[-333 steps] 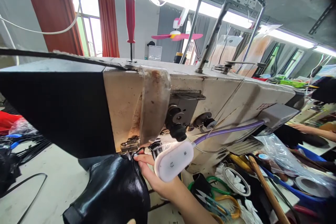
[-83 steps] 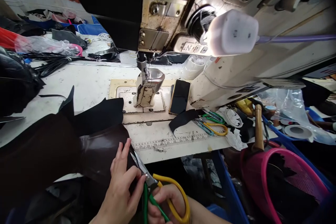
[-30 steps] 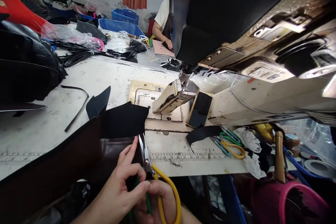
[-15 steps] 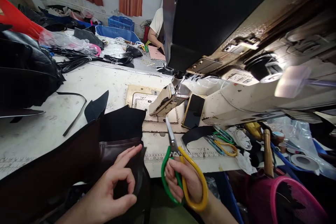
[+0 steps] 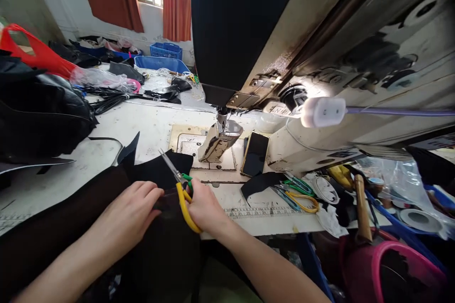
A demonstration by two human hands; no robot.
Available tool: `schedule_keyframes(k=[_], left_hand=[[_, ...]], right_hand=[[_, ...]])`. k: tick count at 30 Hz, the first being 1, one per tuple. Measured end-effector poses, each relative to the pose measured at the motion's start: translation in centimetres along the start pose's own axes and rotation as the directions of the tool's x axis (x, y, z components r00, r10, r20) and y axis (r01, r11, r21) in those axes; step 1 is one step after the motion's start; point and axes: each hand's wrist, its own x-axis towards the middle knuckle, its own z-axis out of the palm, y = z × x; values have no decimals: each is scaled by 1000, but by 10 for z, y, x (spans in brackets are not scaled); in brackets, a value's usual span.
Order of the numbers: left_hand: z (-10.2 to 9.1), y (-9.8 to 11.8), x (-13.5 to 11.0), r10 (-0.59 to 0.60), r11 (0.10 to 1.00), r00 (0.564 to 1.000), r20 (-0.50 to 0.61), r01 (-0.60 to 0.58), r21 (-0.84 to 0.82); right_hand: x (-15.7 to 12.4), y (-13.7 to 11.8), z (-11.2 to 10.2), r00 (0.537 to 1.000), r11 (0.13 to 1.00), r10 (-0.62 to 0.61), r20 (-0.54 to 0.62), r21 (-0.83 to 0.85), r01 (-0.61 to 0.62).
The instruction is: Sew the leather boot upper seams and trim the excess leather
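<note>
My right hand (image 5: 206, 207) grips a pair of scissors (image 5: 184, 208) with one yellow and one green handle. Their blades point up and left over a black flap of a dark leather piece (image 5: 167, 251). Close beside the scissors, my left hand (image 5: 130, 208) is closed on the upper edge of that piece, its fingertips partly hidden. The leather hangs over the table's front edge and stretches to the left. Just beyond the hands stands the sewing machine's post (image 5: 216, 144).
The machine's black head (image 5: 245, 28) hangs above. A phone (image 5: 256, 154) lies right of the post, with more scissors (image 5: 300, 199) and a black scrap (image 5: 261, 184) nearer. A pink bin (image 5: 377, 265) stands at lower right; a black leather pile (image 5: 42, 113) fills the left.
The scissors have moved left and over the leather with my right hand. My left hand has gone from a raised, curled pose to holding the leather edge. The view has shifted; the co-worker is hidden.
</note>
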Motion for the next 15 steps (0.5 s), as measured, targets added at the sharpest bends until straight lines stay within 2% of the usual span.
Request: schedule_keyframes(k=[2,4,5,7,9,11,13,15], left_hand=[[7,-18,-17,-12,1000,998,-66,12,-5],[14,-30,-33,-64,994,991,-115,53,-97],[16,-33,-38,-101,987,988,-121,85,-134],[15,-30,-38,-153,979,986,-61,143,-144],[11,-18,-24,-143,986,988,53,147,-76],[6,-3,-2,-40,998,985,165,46,-36],[6,12,18,102,991,964,244,-79,-105],[11,22,33,180,976,942,283,-136,-170]], right_hand=[[-3,3,-8,1000,1000,3,7,31,-3],[-7,11,-16,1000,999,9,6,37,-10],[-9,15,-19,1000,999,10,-1,35,-10],[-13,21,-19,1000,1000,10,-23,21,-10],[-16,24,-15,999,1000,11,-42,7,-10],[-19,26,-9,999,1000,11,-53,1,-11],[-24,30,-4,998,1000,-1,-57,2,1],[-29,37,-3,998,1000,-27,-57,2,27]])
